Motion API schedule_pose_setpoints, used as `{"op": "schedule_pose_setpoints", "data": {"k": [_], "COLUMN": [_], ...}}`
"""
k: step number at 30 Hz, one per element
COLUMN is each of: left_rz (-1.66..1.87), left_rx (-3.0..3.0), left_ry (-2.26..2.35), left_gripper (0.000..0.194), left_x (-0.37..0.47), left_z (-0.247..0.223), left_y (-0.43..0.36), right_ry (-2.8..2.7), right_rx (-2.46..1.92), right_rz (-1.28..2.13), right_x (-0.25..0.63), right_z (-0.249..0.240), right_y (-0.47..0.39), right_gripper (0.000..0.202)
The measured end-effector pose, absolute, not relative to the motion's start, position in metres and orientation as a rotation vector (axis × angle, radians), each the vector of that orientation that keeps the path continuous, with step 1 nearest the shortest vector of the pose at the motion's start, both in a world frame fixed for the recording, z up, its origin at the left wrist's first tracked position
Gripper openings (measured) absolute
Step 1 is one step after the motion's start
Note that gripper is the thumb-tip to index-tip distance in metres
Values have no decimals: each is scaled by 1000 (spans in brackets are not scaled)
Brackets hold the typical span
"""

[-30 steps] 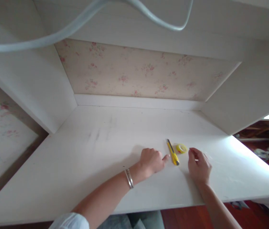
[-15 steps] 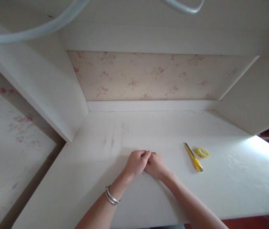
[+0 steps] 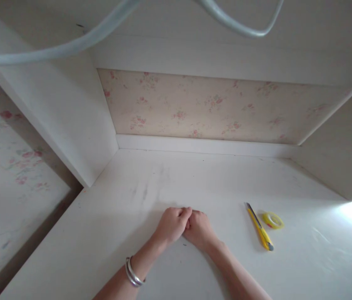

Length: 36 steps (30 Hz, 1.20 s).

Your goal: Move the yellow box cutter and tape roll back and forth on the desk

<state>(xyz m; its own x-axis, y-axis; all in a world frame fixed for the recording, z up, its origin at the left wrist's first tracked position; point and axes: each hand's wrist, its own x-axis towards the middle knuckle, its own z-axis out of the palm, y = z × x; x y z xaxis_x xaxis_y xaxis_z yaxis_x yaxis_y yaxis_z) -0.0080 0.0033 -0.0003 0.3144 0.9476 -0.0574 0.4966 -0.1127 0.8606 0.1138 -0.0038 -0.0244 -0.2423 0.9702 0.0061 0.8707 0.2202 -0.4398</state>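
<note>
My left hand (image 3: 172, 225) and my right hand (image 3: 199, 227) rest together on the white tabletop (image 3: 101, 237), both closed. The left thumb lies against the right hand's curled fingers. No object shows in either hand, though the palms and most fingertips are hidden. A silver bangle (image 3: 133, 273) circles my left wrist. To the right of my hands, apart from them, lies a yellow utility knife (image 3: 260, 228) with its tip pointing away from me. Just beside the knife is a small yellow roll of tape (image 3: 272, 221).
White side panels (image 3: 60, 112) and a low back ledge (image 3: 207, 146) border the tabletop. Floral wallpaper (image 3: 200, 106) covers the wall behind. A pale cable (image 3: 78, 43) hangs across the top of the view. Bright light falls on the right edge.
The camera view has tilted and shifted slightly, so the knife and tape appear lower and farther right. My hands stay clasped together on the tabletop.
</note>
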Motion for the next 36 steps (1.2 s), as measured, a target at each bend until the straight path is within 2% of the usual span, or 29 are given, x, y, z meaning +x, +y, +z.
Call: {"op": "schedule_pose_setpoints", "data": {"k": [36], "left_rz": [670], "left_rx": [1638], "left_ry": [1282], "left_gripper": [52], "left_x": [-7], "left_z": [2], "left_y": [4], "right_ry": [-2255], "right_rx": [-1729], "right_rz": [525], "right_x": [115], "right_z": [-18], "right_y": [-7], "right_gripper": [16]}}
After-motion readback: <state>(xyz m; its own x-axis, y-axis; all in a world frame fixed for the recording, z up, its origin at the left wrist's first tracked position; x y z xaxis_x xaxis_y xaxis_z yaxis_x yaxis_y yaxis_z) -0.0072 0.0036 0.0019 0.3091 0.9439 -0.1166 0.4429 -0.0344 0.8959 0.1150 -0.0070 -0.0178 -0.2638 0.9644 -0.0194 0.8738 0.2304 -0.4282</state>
